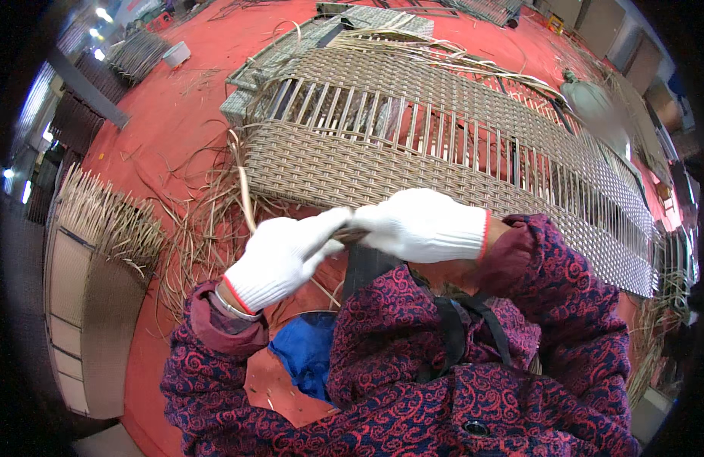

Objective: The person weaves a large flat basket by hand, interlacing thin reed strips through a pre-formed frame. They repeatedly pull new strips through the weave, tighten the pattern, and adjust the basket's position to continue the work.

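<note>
Both of my hands wear white gloves and meet at the near edge of a large woven wicker panel (443, 129). My left hand (280, 259) pinches a thin tan wicker strip (245, 194) that curves up and away to the left. My right hand (424, 225) is closed, fingertips touching the left hand's fingers over a dark bit of strip (352, 236). The panel has dense weave along its near side and an open band of upright slats in the middle. My sleeves are dark blue with a red pattern.
Loose wicker strands (192, 236) litter the red floor (177, 114) at the left. A second woven piece with bristling strip ends (100, 228) stands at the far left. Blue cloth (302, 350) lies below my hands. More frames (139, 53) lie at the back.
</note>
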### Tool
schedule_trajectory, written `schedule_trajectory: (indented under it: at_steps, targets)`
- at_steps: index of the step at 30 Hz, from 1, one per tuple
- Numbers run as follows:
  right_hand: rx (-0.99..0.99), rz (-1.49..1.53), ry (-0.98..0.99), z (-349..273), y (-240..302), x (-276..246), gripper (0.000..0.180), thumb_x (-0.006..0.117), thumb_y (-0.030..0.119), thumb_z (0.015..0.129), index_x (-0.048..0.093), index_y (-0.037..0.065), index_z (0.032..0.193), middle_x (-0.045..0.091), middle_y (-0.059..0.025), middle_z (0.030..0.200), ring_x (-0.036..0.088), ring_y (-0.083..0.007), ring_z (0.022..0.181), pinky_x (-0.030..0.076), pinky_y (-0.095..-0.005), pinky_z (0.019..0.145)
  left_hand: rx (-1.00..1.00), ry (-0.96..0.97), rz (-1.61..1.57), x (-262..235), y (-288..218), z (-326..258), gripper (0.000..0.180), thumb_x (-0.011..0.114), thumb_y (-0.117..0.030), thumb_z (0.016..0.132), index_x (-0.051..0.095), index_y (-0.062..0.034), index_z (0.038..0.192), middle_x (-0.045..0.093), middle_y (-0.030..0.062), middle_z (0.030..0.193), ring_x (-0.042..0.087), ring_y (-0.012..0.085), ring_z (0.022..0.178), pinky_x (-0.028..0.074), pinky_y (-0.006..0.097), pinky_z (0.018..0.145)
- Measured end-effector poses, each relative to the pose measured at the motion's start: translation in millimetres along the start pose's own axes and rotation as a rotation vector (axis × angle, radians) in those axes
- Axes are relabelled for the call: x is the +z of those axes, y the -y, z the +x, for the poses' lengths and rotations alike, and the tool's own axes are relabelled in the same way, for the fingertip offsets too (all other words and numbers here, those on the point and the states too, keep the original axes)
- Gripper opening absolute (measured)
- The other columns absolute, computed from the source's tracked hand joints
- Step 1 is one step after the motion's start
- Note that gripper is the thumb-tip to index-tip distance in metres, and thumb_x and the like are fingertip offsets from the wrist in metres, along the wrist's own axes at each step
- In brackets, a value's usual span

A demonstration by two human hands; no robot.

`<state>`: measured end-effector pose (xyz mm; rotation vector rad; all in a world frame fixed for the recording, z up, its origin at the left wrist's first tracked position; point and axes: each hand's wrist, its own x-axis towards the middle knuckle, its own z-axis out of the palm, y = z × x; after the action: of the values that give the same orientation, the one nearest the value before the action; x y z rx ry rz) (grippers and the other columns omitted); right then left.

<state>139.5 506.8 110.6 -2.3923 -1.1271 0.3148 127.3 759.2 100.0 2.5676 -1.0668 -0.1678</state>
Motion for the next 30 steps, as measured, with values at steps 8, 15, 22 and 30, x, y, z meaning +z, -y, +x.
schedule_trajectory:
  at_steps: [8,15,22,30]
  targets:
    - [0.532,0.021,-0.125,-220.1,-121.3,-14.1,0.021,0.061,0.020,0.097,0.065,0.006,0.112,0.070,-0.0214,0.094,0.068,-0.0434,0.090,0.054,-0.0470,0.080,-0.708,-0.360,0.418,4.0,185.5,-149.2,0.025,0.051,-0.030,0.102,0.070,-0.0142,0.109,0.072,0.0156,0.099,0.068,0.0412,0.089,0.053,0.048,0.077]
    - [1.355,0.022,-0.719,-403.1,-149.7,-69.3,0.017,0.059,0.014,0.103,0.070,0.006,0.114,0.066,-0.0001,0.082,0.054,-0.0080,0.068,0.044,-0.0265,0.059,-1.348,-0.404,0.448,-38.5,267.4,-307.8,0.035,0.043,-0.028,0.108,0.062,-0.0082,0.128,0.069,0.0201,0.117,0.066,0.0404,0.104,0.049,0.047,0.093]
    - [0.222,-0.389,-0.318,-125.9,-75.5,-41.4,0.029,0.055,0.022,0.094,0.072,0.011,0.116,0.072,-0.0202,0.109,0.069,-0.0402,0.101,0.056,-0.0467,0.088,-0.418,-0.620,-0.016,-12.2,126.5,-71.0,0.048,0.059,-0.012,0.096,0.057,-0.0028,0.143,0.060,0.0161,0.143,0.057,0.0306,0.132,0.042,0.039,0.113]
    - [-0.099,-0.354,-0.501,-16.6,-21.6,23.4,0.015,0.059,0.023,0.089,0.066,0.010,0.087,0.066,-0.0133,0.074,0.069,-0.0349,0.069,0.054,-0.0479,0.060,-0.127,-0.244,-0.292,28.4,-12.6,0.0,0.046,0.069,-0.009,0.091,0.063,-0.0072,0.137,0.072,0.0195,0.114,0.071,0.0350,0.092,0.056,0.039,0.085]
